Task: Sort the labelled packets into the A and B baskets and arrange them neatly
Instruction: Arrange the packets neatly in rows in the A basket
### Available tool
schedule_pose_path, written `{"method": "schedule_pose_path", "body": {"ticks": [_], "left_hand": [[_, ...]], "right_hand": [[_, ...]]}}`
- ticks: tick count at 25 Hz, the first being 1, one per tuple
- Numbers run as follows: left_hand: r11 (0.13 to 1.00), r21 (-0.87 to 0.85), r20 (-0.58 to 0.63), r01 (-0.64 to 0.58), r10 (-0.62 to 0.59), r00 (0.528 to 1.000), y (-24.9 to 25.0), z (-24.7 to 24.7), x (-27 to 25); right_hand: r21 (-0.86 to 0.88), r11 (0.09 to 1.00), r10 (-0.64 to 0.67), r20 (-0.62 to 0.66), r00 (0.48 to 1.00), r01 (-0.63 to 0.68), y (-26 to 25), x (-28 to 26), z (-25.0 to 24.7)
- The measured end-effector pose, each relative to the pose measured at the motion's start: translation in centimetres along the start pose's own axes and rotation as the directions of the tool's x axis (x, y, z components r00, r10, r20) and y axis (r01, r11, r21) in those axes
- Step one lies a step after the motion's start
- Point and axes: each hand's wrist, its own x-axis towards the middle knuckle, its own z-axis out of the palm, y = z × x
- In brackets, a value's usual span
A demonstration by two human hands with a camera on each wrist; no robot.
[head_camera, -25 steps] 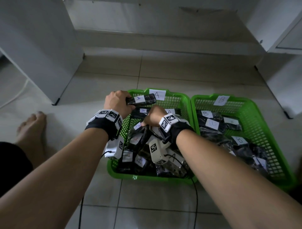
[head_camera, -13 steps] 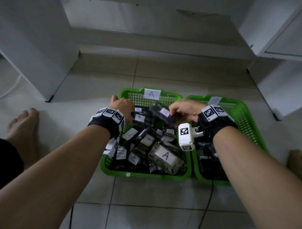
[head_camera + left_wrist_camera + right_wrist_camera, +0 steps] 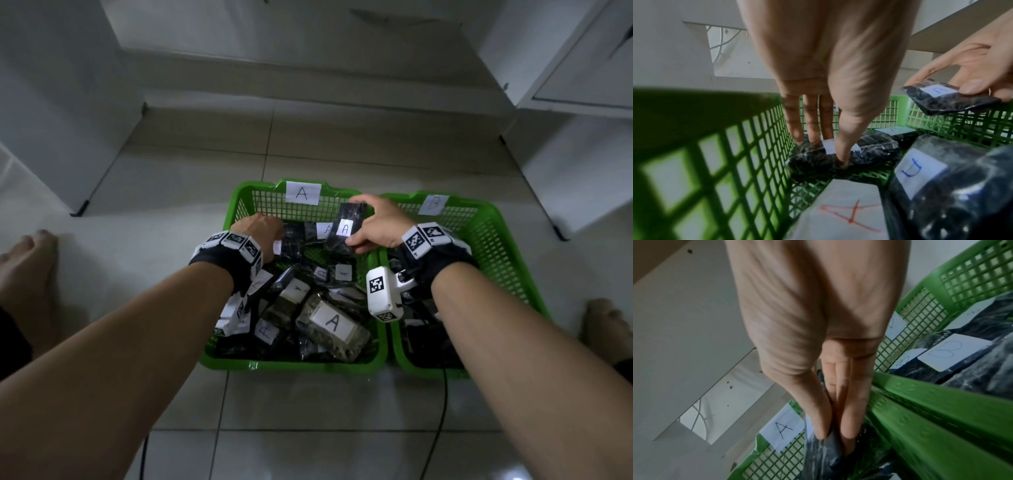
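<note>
Two green baskets stand side by side on the floor: basket A (image 3: 294,366) on the left and basket B (image 3: 507,219) on the right, each with a paper letter on its far wall. Basket A holds several black packets with white labels. In its far-left corner my left hand (image 3: 274,233) (image 3: 824,151) pinches a black packet (image 3: 869,151) lying on the mesh floor, thumb in front and fingers behind. My right hand (image 3: 356,219) (image 3: 835,437) pinches another black packet labelled A (image 3: 337,243) (image 3: 949,99) above the basket's far-right corner.
A large packet marked A (image 3: 332,323) lies at the front of basket A. B-labelled packets (image 3: 953,352) fill basket B. White cabinets stand at left (image 3: 51,102) and right (image 3: 582,171). Bare feet (image 3: 30,260) (image 3: 606,322) flank the baskets. A cable (image 3: 442,411) runs toward me.
My left hand lowered its packet from above the rim into basket A's far-left corner. My right hand took a packet from the heap and carried it toward the far-right corner.
</note>
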Motion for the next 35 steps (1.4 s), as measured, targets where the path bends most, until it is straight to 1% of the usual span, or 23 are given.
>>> {"method": "schedule_pose_path", "body": {"ticks": [2, 3, 5, 6, 7, 8, 10, 12, 14, 16, 18, 20, 23, 26, 29, 31, 32, 33, 34, 35], "left_hand": [[1.000, -0.006, -0.009, 0.010, -0.010, 1.000, 0.6, -0.2, 0.1], [0.999, -0.034, -0.048, -0.019, 0.017, 0.999, 1.1, -0.4, 0.2], [0.977, -0.156, -0.127, -0.142, 0.123, 0.984, 2.6, -0.7, 0.3], [0.964, -0.187, -0.119, -0.191, 0.171, 0.978, 3.6, -0.8, 0.3], [0.959, -0.190, -0.077, -0.211, 0.200, 0.977, 4.6, -0.8, 0.3], [0.964, -0.170, -0.021, -0.204, 0.204, 0.979, 5.6, -0.7, 0.2], [0.976, -0.144, 0.063, -0.164, 0.175, 0.983, 6.9, -0.5, 0.2], [0.973, -0.190, 0.115, -0.131, 0.155, 0.981, 7.4, -0.8, 0.1], [0.963, -0.239, 0.169, -0.121, 0.164, 0.972, 7.4, -1.0, 0.0], [0.958, -0.252, 0.256, -0.139, 0.204, 0.945, 7.7, -0.8, -0.2], [0.961, -0.223, 0.339, -0.164, 0.234, 0.911, 8.0, -0.2, 0.1], [0.960, -0.230, 0.387, -0.157, 0.238, 0.891, 8.0, -0.2, 0.4], [0.957, -0.248, 0.416, -0.150, 0.245, 0.876, 8.1, -0.9, 0.1], [0.965, -0.198, 0.446, -0.170, 0.244, 0.861, 8.3, -0.7, -0.5], [0.970, -0.181, 0.522, -0.163, 0.235, 0.820, 8.2, -1.3, -1.2], [0.968, -0.192, 0.550, -0.165, 0.245, 0.798, 8.0, -2.3, -1.7], [0.963, -0.214, 0.556, -0.163, 0.257, 0.790, 7.9, -2.8, -1.9], [0.957, -0.246, 0.560, -0.154, 0.270, 0.783, 7.7, -3.1, -2.1], [0.952, -0.271, 0.567, -0.143, 0.277, 0.776, 7.5, -3.3, -2.2], [0.951, -0.280, 0.572, -0.134, 0.277, 0.772, 7.3, -3.4, -2.3]], "right_hand": [[0.053, 0.999, 0.009, 0.016, 1.000, -0.010, 0.3, -0.1, -0.3], [0.084, 0.996, 0.019, 0.023, 1.000, -0.020, 0.5, -0.2, -0.5], [0.172, 0.984, 0.030, 0.050, 0.998, -0.038, 1.0, -0.2, -0.9], [0.228, 0.972, 0.033, 0.059, 0.998, -0.046, 1.3, -0.2, -1.0], [0.293, 0.955, 0.037, 0.066, 0.997, -0.055, 1.6, -0.3, -1.2], [0.359, 0.931, 0.039, 0.075, 0.996, -0.064, 1.9, -0.3, -1.4], [0.457, 0.886, 0.037, 0.093, 0.995, -0.076, 2.2, -0.5, -1.6], [0.527, 0.845, 0.037, 0.114, 0.993, -0.092, 2.5, -0.6, -1.8], [0.621, 0.776, 0.037, 0.128, 0.991, -0.109, 2.8, -0.4, -1.9], [0.682, 0.722, 0.037, 0.131, 0.991, -0.117, 3.0, -0.2, -1.8], [0.677, 0.728, 0.041, 0.119, 0.992, -0.111, 3.1, 0.0, -1.7], [0.671, 0.734, 0.051, 0.101, 0.994, -0.106, 2.9, 0.2, -1.6], [0.669, 0.736, 0.067, 0.078, 0.995, -0.102, 2.8, 0.3, -1.4], [0.667, 0.738, 0.090, 0.051, 0.995, -0.101, 2.8, 0.4, -1.3], [0.639, 0.760, 0.114, 0.046, 0.992, -0.117, 2.7, 0.3, -1.3], [0.646, 0.753, 0.130, 0.041, 0.991, -0.126, 2.7, 0.2, -1.3], [0.630, 0.766, 0.138, 0.030, 0.990, -0.126, 2.4, 0.1, -1.2], [0.567, 0.816, 0.139, -0.002, 0.990, -0.113, 1.9, -0.2, -1.0], [0.443, 0.893, 0.115, -0.058, 0.992, -0.078, 1.2, -0.4, -0.6], [0.262, 0.965, 0.063, -0.125, 0.990, -0.028, 0.4, -0.6, -0.1]]}}
